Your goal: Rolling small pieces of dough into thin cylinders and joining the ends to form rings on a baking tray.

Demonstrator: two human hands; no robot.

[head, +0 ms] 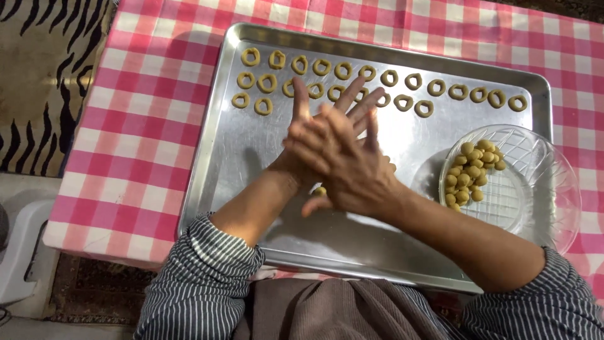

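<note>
Landmark = metal tray (pixel 251 157), sitting on bench with red-and-white checked cloth (pixel 138 145).

Near edge of tray: both forearms in striped sleeves (pixel 201 283) cross over it. Hands meet above tray centre, palm to palm. Right hand (pixel 349 167) on top, fingers flat and stretched toward the left. Left hand (pixel 314 119) underneath, fingers (pixel 301 94) splayed straight, pointing to the tray's far edge. Neither hand clenched; both flat, pressed together on a dough piece (pixel 319 191), a small end of which shows at the near edge of the palms. Rest of the piece hidden between the palms.

Right end of tray: clear glass bowl (pixel 541 189) resting partly on the tray, overhanging its right edge. Pile of small dough balls (pixel 469 173) in the bowl's left part.

Far edge of tray: dough rings (pixel 402 88) laid in rows, about three rows at far-left corner, thinning to two rows then one toward the far-right corner. Some rings hidden behind the left hand's fingers.

Left of bench: zebra-pattern rug (pixel 44 75) on floor.
</note>
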